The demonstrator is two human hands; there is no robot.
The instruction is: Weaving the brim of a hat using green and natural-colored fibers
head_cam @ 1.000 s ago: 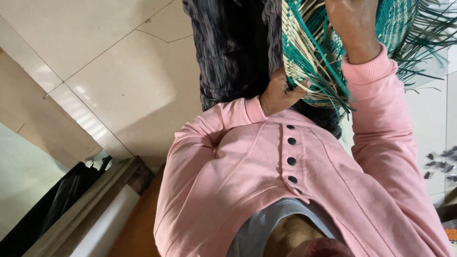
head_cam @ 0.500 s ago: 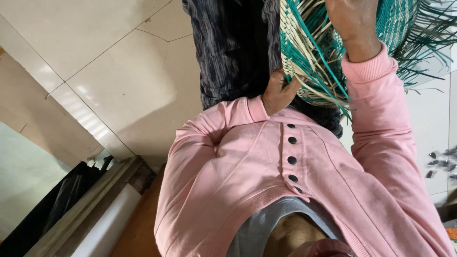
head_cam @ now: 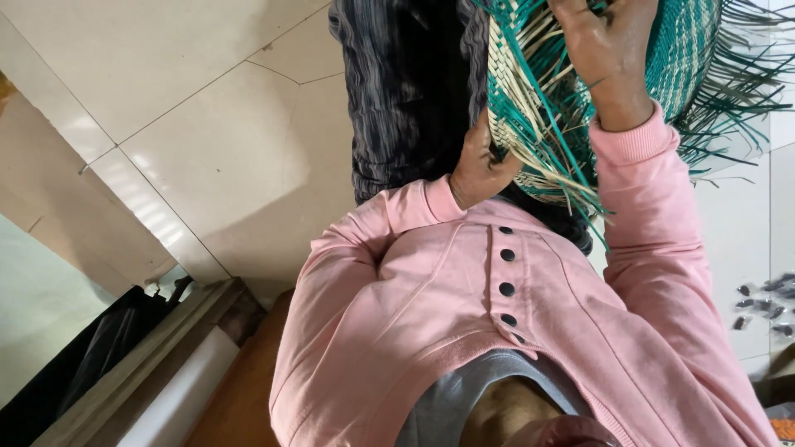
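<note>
A partly woven mat or basket [head_cam: 538,124] of teal and pale straw strips rests on my lap, with loose strands fanning out to the right and downward. My left hand [head_cam: 479,165] grips its lower left edge, fingers curled around the strips. My right hand [head_cam: 609,50] lies on top of the weaving near the upper edge of the view. Its fingers are closed on some strands, and the fingertips are cut off by the frame. Pink sleeves cover both arms.
My dark striped garment [head_cam: 397,99] covers my legs over a pale tiled floor [head_cam: 207,124]. Several small dark pieces [head_cam: 766,302] lie on the floor at right. A black bag [head_cam: 83,364] and a wooden frame [head_cam: 166,356] sit at lower left.
Both hands stay on the weaving. My left hand's fingers have shifted slightly along the edge; the view has barely moved.
</note>
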